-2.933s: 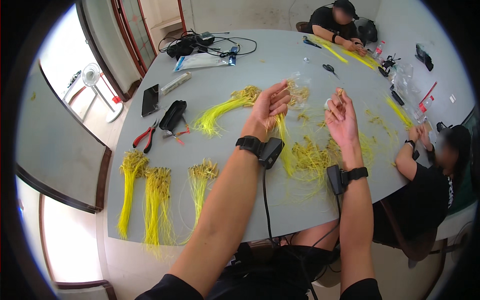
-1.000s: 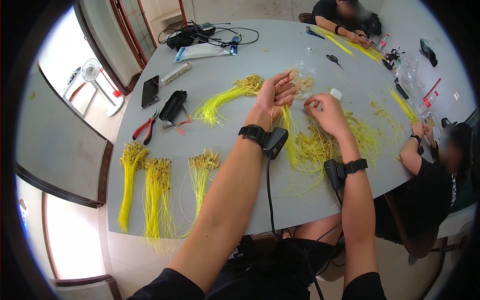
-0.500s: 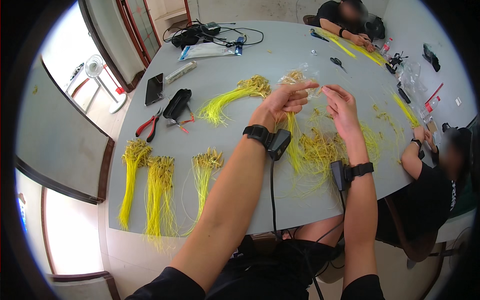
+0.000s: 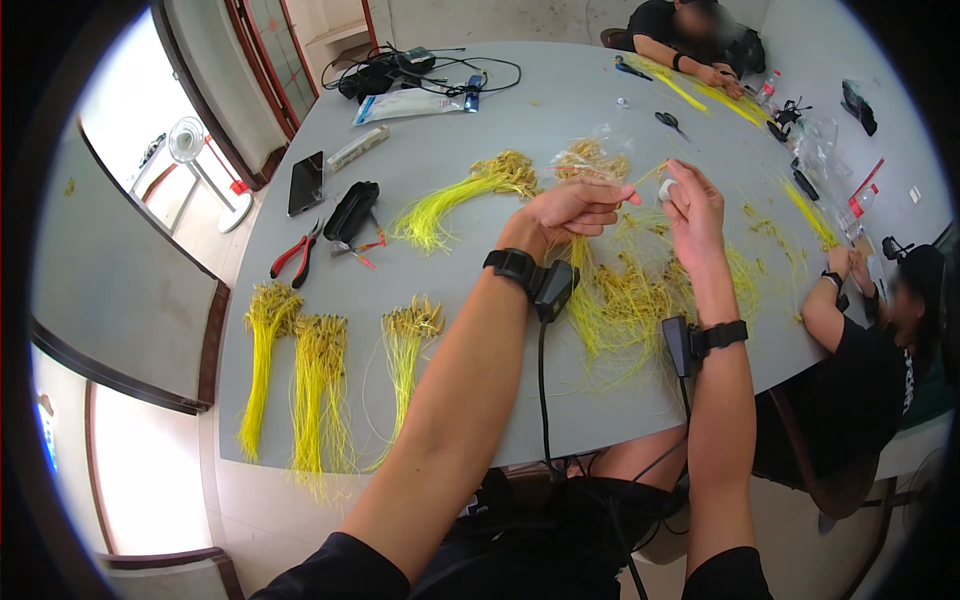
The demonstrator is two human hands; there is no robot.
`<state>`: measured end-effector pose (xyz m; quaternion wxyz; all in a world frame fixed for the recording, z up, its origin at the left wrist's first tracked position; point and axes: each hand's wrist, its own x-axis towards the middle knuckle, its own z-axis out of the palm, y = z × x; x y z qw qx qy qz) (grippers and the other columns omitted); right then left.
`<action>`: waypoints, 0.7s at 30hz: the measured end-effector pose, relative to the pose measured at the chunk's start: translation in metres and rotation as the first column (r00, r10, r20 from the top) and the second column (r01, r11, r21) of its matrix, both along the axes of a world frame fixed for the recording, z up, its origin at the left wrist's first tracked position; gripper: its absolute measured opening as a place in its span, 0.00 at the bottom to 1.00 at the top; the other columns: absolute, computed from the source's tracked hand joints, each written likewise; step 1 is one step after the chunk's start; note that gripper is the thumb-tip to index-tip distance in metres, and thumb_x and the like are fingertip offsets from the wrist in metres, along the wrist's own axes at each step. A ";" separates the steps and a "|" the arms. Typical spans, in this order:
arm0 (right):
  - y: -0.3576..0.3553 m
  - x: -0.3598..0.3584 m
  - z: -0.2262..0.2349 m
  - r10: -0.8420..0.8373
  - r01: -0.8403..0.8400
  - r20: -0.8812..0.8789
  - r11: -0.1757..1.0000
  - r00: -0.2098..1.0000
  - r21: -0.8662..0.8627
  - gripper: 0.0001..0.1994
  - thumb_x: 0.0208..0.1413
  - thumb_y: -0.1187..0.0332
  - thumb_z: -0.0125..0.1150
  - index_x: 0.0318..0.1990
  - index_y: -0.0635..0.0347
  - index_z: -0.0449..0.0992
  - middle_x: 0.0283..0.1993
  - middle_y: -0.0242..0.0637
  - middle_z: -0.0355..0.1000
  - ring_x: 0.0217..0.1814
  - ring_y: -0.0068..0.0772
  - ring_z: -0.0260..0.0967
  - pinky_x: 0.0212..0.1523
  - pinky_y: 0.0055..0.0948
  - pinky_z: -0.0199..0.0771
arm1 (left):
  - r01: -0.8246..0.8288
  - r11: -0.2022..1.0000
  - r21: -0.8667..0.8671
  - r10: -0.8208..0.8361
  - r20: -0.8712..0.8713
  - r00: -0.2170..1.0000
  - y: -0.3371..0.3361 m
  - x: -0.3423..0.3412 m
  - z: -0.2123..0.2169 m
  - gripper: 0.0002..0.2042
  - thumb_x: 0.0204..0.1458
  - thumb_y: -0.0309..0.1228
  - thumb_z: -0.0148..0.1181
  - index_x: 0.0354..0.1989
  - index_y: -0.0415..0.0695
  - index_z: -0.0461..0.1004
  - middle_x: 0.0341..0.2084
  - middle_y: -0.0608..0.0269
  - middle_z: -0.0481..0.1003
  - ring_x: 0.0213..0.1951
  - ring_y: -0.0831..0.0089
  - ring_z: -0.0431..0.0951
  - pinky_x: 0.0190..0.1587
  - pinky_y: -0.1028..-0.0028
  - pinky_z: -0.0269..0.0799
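Observation:
Above the middle of the table, my left hand (image 4: 585,207) is closed on thin yellow lines, whose strands (image 4: 590,300) hang below it. A short way to the right, my right hand (image 4: 695,210) pinches at a thin yellowish strand (image 4: 652,175) stretched between the hands; what sits at its tip is too small to make out. Something white (image 4: 665,190) shows at a finger of that hand. Under the hands lies a loose tangle of yellow lines with gold-brown ends (image 4: 640,290). Just beyond my left hand is a clear plastic bag (image 4: 597,155) of small gold-coloured pieces.
Sorted yellow bundles (image 4: 265,350) lie at the left, another bundle (image 4: 480,190) further in. Red-handled pliers (image 4: 295,258), a black case (image 4: 352,210), a phone (image 4: 306,183) and scissors (image 4: 670,123) are on the grey table (image 4: 480,400). Two other people work at the right side.
My right hand has shifted slightly right and its fingers have lifted, and a strand now spans the gap between both hands. My left hand's pointing index finger has curled in.

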<state>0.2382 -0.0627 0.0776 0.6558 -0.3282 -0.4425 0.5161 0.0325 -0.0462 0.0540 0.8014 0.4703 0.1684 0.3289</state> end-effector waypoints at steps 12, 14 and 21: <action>0.002 0.025 0.008 0.198 -0.119 -0.552 0.977 0.810 0.175 0.08 0.64 0.69 0.58 0.32 0.52 0.67 0.18 0.19 0.47 0.18 0.13 0.41 0.21 0.20 0.41 | -0.059 0.998 -0.039 0.060 0.017 0.998 -0.003 0.001 0.004 0.12 0.62 0.37 0.59 0.43 0.40 0.76 0.15 0.81 0.52 0.15 0.91 0.48 0.12 0.85 0.40; 0.000 0.026 0.010 0.232 -0.139 -0.573 0.969 0.786 0.203 0.08 0.64 0.70 0.58 0.33 0.52 0.67 0.18 0.20 0.48 0.19 0.13 0.41 0.21 0.20 0.42 | -0.076 0.996 -0.036 0.078 0.033 0.996 -0.003 -0.001 0.004 0.12 0.61 0.37 0.60 0.43 0.40 0.76 0.15 0.81 0.52 0.15 0.91 0.48 0.12 0.85 0.40; -0.012 0.029 0.026 0.547 -0.322 -0.523 0.826 0.653 0.462 0.08 0.63 0.69 0.59 0.31 0.51 0.69 0.23 0.21 0.54 0.19 0.13 0.45 0.23 0.18 0.45 | -0.096 0.979 -0.180 0.125 0.153 0.980 0.003 -0.001 0.000 0.11 0.63 0.34 0.56 0.43 0.38 0.75 0.16 0.80 0.50 0.15 0.89 0.47 0.13 0.85 0.39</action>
